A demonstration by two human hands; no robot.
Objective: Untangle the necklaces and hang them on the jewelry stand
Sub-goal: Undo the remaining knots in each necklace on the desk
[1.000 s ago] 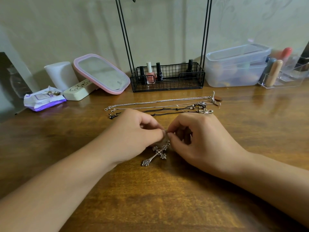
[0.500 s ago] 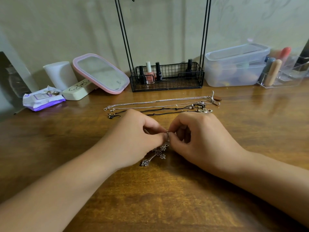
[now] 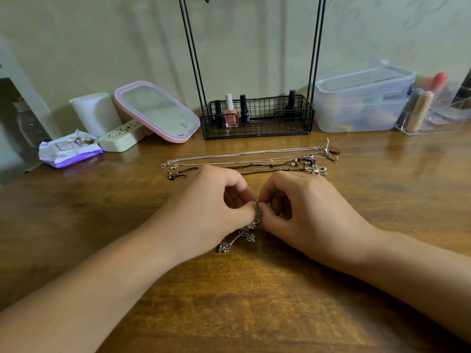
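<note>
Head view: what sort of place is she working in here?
Probably a home vanity or dressing table: a pink-rimmed mirror, nail polish bottles in the jewelry stand basket, and clear cosmetics organizers stand along the wall on a wooden table.

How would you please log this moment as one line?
both hands pinch cross necklace | other necklaces on table | stand unused

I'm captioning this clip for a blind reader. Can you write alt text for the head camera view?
Two hands meet over a wooden table, the left hand and right hand pinching the top of a silver cross pendant. Beyond them several necklaces lie stretched out before a black wire jewelry stand holding nail polish bottles.
</note>
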